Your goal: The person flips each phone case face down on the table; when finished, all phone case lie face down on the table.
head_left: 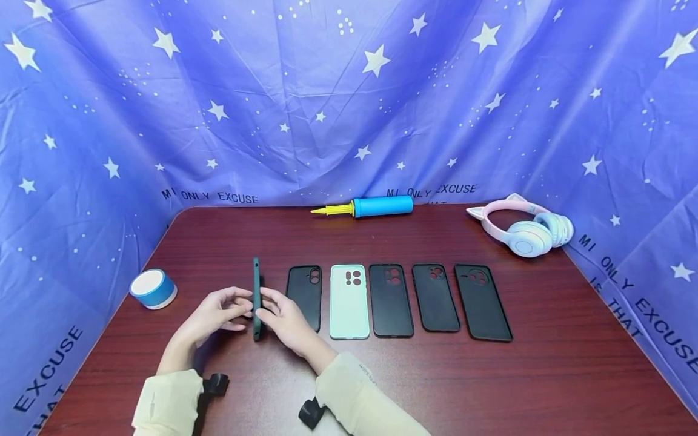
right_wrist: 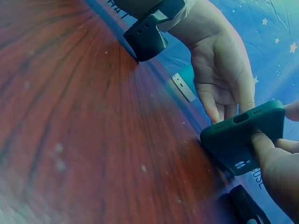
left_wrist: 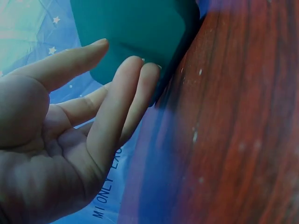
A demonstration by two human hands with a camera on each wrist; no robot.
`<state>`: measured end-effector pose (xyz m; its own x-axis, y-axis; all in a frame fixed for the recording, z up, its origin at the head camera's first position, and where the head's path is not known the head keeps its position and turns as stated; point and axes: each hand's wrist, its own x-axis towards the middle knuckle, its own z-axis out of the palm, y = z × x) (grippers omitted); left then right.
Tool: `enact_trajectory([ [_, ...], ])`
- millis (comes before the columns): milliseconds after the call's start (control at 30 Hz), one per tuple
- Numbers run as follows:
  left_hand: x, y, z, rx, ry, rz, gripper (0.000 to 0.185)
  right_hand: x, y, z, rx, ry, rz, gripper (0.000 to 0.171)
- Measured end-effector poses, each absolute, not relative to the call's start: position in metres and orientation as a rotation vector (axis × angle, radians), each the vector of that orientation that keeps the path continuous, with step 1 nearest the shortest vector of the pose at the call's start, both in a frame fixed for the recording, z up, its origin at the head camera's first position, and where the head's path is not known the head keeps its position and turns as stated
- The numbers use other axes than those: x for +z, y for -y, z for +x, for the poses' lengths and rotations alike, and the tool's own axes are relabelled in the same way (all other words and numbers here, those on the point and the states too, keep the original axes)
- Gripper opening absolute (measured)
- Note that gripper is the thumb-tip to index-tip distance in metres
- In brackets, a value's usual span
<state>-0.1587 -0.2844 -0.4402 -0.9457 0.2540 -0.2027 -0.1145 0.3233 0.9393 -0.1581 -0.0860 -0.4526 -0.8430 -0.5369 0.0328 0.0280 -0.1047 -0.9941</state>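
While the dark green phone case (head_left: 256, 298) stands on its long edge on the desk (head_left: 545, 375), left of the case row, the left hand (head_left: 215, 313) touches its 9 o'clock face with straight fingers (left_wrist: 122, 95). The right hand (head_left: 285, 320) pinches it from 3 o'clock, thumb on its back. Five more cases lie flat at 3 o'clock, the nearest black (head_left: 305, 295), then mint (head_left: 349, 301).

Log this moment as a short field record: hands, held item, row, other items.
held item: green case, standing on its edge on the table
left hand: fingers straight against the case
right hand: pinches the case
row: four black cases, one mint case, lying flat
other items: pump, headphones, speaker
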Motion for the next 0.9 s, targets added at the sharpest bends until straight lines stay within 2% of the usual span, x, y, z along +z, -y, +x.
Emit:
enact_trajectory([
  [333,-0.443,0.286,-0.159,1.601,-2.312,-0.016,0.049,-0.453,0.079,-0.165,-1.970,-1.858,-0.516,0.051],
  [667,-0.441,0.289,-0.158,1.598,-2.306,-0.113,0.050,-0.453,0.070,-0.171,-1.708,-2.236,-0.522,0.053],
  [900,-0.442,0.291,-0.158,1.603,-2.319,-0.131,0.048,-0.449,0.070,-0.169,-1.620,-2.288,-0.527,0.052],
])
